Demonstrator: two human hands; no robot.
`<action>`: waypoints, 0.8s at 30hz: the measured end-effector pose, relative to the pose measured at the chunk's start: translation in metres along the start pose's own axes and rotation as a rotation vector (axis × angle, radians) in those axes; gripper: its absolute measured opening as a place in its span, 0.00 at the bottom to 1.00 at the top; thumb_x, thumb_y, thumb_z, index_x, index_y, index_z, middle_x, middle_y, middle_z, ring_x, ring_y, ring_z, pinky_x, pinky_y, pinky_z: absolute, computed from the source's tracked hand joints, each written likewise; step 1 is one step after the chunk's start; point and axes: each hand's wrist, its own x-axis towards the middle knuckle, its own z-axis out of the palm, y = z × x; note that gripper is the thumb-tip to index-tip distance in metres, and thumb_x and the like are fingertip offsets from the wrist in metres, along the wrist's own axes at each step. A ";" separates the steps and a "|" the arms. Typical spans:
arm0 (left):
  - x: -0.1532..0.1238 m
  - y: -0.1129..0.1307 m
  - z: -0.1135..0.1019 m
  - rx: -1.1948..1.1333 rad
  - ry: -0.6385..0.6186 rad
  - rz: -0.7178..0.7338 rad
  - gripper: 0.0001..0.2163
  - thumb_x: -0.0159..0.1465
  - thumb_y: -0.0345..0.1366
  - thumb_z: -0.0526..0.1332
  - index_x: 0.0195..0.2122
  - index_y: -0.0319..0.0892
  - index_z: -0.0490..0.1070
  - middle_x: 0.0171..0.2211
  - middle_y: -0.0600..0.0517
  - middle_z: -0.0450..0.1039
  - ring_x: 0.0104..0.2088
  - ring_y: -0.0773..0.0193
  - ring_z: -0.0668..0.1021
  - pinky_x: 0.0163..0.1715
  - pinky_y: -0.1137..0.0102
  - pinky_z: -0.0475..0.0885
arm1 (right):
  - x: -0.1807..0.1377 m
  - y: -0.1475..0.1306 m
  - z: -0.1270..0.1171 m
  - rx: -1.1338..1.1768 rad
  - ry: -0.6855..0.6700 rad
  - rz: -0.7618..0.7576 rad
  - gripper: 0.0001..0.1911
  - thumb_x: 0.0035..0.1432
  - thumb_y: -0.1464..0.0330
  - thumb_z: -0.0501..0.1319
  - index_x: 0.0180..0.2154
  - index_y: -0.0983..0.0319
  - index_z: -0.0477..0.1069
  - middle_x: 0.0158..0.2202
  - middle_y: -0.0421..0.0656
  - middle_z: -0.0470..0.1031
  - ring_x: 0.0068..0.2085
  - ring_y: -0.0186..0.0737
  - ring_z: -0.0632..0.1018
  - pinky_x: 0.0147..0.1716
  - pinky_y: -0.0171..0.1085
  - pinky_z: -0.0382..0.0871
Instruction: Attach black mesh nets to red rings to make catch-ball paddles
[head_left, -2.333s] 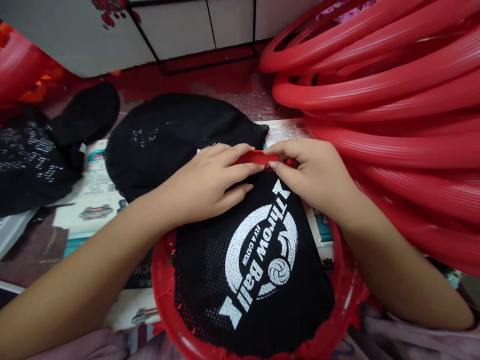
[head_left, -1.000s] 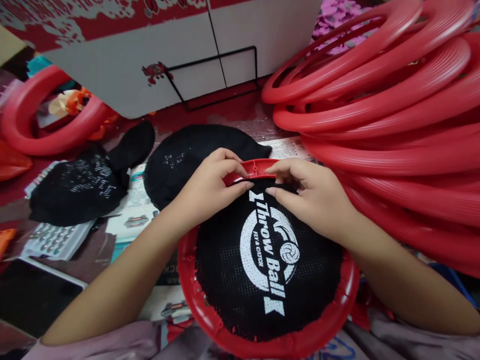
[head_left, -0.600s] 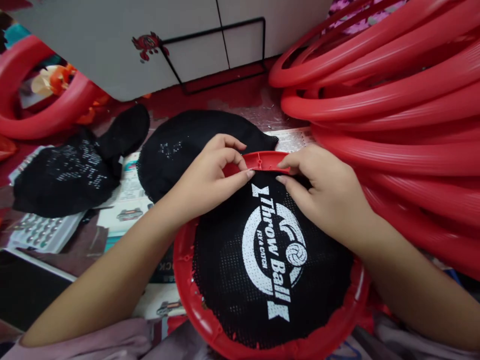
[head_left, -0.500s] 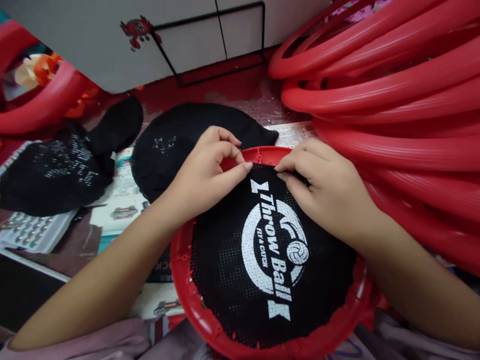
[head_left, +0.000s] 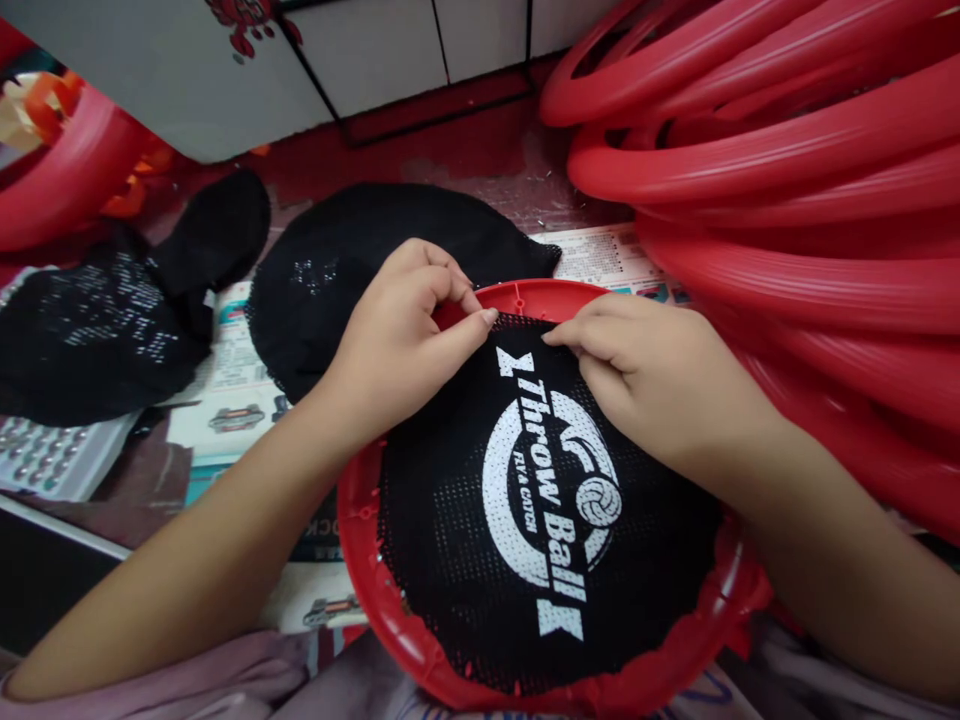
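Observation:
A round black mesh fabric [head_left: 450, 560] printed with white "Throw Ball" lettering lies across a red plastic ring [head_left: 361, 520] on my lap. Along its far edge, my left hand [head_left: 405, 340] pinches the mesh between thumb and forefinger, close to the ring's inner side. My right hand [head_left: 652, 370] is a little to the right, its fingers closed on the mesh near the same edge, the index fingertip touching the cloth. Small red pegs show around the ring's inner side. The right forearm hides part of the ring's right side.
More black mesh pieces [head_left: 360, 230] lie beyond on printed paper [head_left: 225, 400]. A crumpled black mesh heap [head_left: 90, 340] rests at left, over a white tray [head_left: 90, 470] of small round pieces. Stacked red rings [head_left: 795, 150] crowd the right; a white cabinet [head_left: 375, 70] stands behind.
My right hand has turned flatter, and its index finger now stretches along the mesh edge. The left hand keeps its pinch. The view has tilted down slightly.

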 end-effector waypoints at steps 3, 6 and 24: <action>0.000 0.000 0.000 0.010 0.006 -0.009 0.07 0.62 0.36 0.60 0.27 0.42 0.68 0.36 0.50 0.68 0.38 0.61 0.73 0.44 0.60 0.73 | 0.001 0.000 0.001 -0.004 0.017 0.001 0.20 0.58 0.78 0.52 0.42 0.63 0.80 0.41 0.46 0.80 0.40 0.43 0.79 0.41 0.39 0.71; 0.000 0.000 0.001 0.012 0.010 -0.016 0.07 0.62 0.35 0.61 0.27 0.42 0.68 0.35 0.50 0.68 0.38 0.60 0.73 0.44 0.60 0.73 | 0.001 0.000 0.001 -0.012 0.024 -0.001 0.20 0.58 0.78 0.52 0.43 0.63 0.80 0.40 0.46 0.80 0.40 0.43 0.79 0.41 0.40 0.71; 0.006 -0.003 -0.008 0.027 -0.139 0.071 0.05 0.60 0.35 0.60 0.30 0.41 0.71 0.38 0.49 0.71 0.39 0.60 0.75 0.40 0.65 0.72 | 0.003 -0.001 -0.011 0.031 -0.042 0.112 0.12 0.60 0.75 0.59 0.40 0.62 0.81 0.38 0.41 0.83 0.40 0.41 0.81 0.42 0.38 0.71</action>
